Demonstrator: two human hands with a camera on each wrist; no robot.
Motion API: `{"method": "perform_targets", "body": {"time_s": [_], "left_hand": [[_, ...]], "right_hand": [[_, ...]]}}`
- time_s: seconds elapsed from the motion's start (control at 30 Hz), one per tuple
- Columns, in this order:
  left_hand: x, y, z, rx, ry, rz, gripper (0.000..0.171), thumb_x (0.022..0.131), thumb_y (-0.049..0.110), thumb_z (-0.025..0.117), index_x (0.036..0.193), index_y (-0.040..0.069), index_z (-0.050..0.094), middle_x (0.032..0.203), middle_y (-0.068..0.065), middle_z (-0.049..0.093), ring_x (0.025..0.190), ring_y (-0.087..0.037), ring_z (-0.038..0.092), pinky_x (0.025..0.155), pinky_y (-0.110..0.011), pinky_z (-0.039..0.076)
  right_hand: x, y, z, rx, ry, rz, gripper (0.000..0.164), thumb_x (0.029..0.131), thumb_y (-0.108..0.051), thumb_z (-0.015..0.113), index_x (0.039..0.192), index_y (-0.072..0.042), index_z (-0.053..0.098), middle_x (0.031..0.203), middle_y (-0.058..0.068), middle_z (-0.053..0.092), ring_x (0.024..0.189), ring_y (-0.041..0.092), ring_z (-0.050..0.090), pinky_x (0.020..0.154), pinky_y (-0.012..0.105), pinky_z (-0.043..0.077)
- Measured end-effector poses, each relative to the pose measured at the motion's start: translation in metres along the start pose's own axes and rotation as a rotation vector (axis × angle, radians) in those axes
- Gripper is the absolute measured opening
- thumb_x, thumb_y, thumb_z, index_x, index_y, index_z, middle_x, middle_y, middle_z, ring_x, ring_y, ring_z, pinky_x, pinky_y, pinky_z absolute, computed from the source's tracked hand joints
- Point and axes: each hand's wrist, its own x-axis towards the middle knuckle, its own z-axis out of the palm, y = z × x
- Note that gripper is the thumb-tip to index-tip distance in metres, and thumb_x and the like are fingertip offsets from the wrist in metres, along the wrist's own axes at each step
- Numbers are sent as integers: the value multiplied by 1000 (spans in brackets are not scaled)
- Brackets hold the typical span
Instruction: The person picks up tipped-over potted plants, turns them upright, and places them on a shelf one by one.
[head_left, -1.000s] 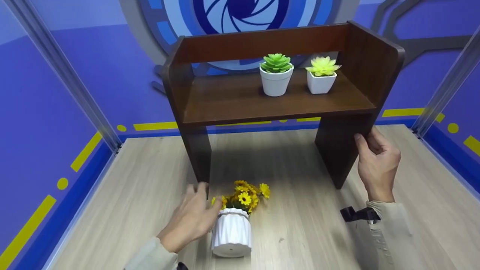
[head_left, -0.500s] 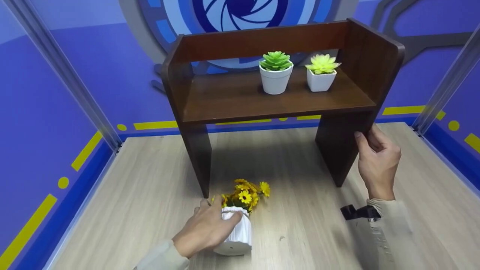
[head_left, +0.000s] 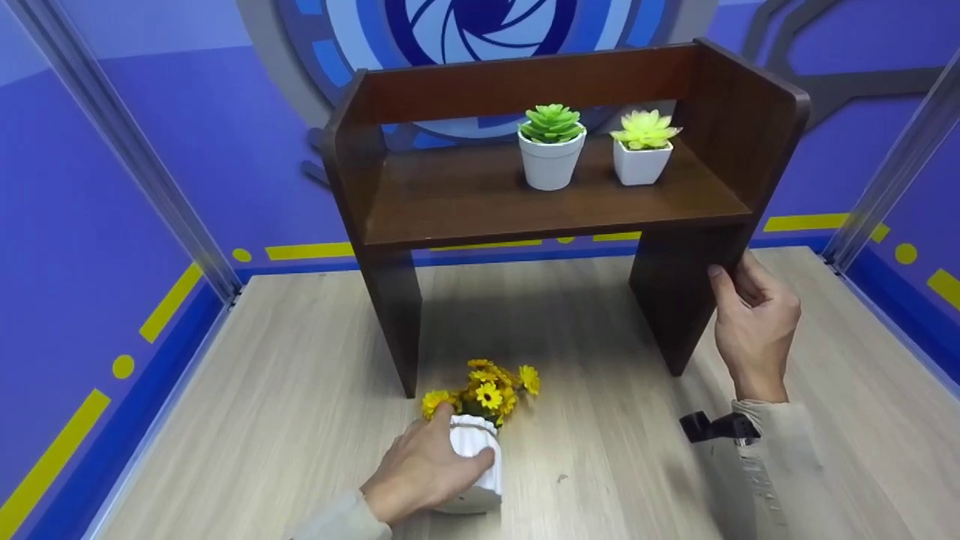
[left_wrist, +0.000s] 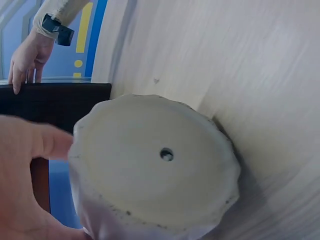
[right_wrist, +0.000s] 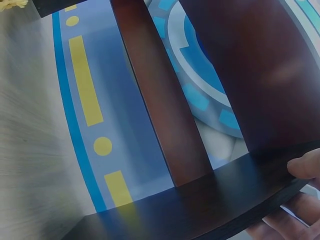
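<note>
A white fluted flowerpot (head_left: 472, 439) with yellow flowers (head_left: 487, 394) lies on its side on the table, its base toward me. My left hand (head_left: 431, 465) is around its left and upper side, thumb over the top. The left wrist view shows the pot's round base (left_wrist: 160, 165) with a small hole, and the hand against its side. My right hand (head_left: 757, 326) grips the front edge of the right side panel of a dark brown wooden shelf (head_left: 555, 214), thumb on the near face. In the right wrist view its fingers (right_wrist: 287, 227) are partly behind the panel.
On the shelf board stand a green succulent in a round white pot (head_left: 551, 161) and a pale yellow-green succulent in a square white pot (head_left: 643, 161). The shelf's left leg (head_left: 394, 322) stands just behind the flowers. Blue printed walls (head_left: 172, 150) enclose the table (head_left: 600, 465).
My left hand has moved right and down from beside the flowerpot onto it. The right hand, shelf and succulents look unmoved.
</note>
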Motion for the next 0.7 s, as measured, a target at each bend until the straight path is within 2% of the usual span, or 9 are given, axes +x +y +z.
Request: {"method": "perform_targets", "body": {"time_s": [0.17,0.3,0.43,0.7], "left_hand": [[0,-1,3,6,19,-10,103,73,59,78,152,4,42,135,-25,61,116,-42,63,91,-57,53],[0,-1,4,-18,15,-8,101,72,56,82,150,4,45,136,-23,61,118,-41,62,92,-56,54],[-2,-1,5,-36,1,6,97,71,52,84,147,5,48,130,-19,65,110,-34,65,84,-51,56],[-11,-2,11,13,82,17,90,67,53,84,142,13,54,119,-14,66,97,-29,63,71,-44,52]], "right_hand": [[0,-1,0,11,6,1,41,94,-12,72,134,-18,67,130,11,69,106,-3,70,89,11,54],[0,1,0,24,9,0,41,94,-11,72,134,-16,67,130,12,69,105,-3,70,89,11,54],[-1,2,0,30,9,-1,41,94,-10,72,134,-17,67,130,12,69,105,-2,71,89,11,54],[-1,2,1,37,2,-3,41,94,-10,71,134,-17,67,130,11,69,107,-1,71,89,11,54]]}}
